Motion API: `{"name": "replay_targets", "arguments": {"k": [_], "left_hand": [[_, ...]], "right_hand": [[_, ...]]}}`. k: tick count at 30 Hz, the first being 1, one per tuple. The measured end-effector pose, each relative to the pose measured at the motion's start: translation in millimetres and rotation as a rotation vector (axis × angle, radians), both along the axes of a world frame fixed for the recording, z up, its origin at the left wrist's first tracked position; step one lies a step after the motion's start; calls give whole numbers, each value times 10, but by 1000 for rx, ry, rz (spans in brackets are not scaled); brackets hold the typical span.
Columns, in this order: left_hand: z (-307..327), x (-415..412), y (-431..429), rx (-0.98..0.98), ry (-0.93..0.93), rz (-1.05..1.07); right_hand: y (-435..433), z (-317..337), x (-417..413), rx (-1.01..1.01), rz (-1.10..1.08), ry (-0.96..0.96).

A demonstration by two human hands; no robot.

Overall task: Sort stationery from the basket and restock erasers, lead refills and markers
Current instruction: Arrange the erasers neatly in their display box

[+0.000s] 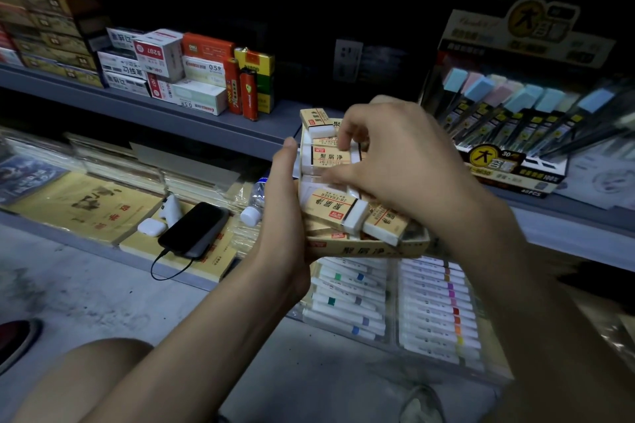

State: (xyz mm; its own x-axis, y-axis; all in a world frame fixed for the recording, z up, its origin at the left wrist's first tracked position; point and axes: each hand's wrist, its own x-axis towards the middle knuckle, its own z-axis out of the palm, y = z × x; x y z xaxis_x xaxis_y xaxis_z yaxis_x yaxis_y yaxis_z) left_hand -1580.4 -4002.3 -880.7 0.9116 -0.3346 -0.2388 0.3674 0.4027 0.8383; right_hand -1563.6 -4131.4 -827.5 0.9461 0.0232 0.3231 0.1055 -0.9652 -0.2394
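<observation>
Dim rm, grey shelf point(178, 115), concrete floor point(103, 306)

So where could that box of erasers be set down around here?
The grey upper shelf is bare between the yellow cardboard box and the black lead-refill display box. Below is crowded: yellow notebooks, black phone, white markers.

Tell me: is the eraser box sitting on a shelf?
No, the left hand holds the eraser box in the air above the markers.

Card eraser box point(364, 248); glossy black phone point(194, 229).
</observation>
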Motion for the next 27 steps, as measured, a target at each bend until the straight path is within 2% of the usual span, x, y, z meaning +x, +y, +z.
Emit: {"name": "replay_targets", "arguments": {"k": [5,10,15,18,27], "left_hand": [[6,3,17,-4,13,-10],[-5,6,33,12,20,-43],[-15,27,32,16,8,-49],[-22,32,14,11,1,-49],[-57,47,-4,28,-11,-43]], "right_hand": [[9,2,78,42,-36,46],[-198,226,-71,304,22,111],[-377,342,-230,252,86,276],[-367,286,-240,202,43,354],[-322,288,-193,94,-27,398]]}}
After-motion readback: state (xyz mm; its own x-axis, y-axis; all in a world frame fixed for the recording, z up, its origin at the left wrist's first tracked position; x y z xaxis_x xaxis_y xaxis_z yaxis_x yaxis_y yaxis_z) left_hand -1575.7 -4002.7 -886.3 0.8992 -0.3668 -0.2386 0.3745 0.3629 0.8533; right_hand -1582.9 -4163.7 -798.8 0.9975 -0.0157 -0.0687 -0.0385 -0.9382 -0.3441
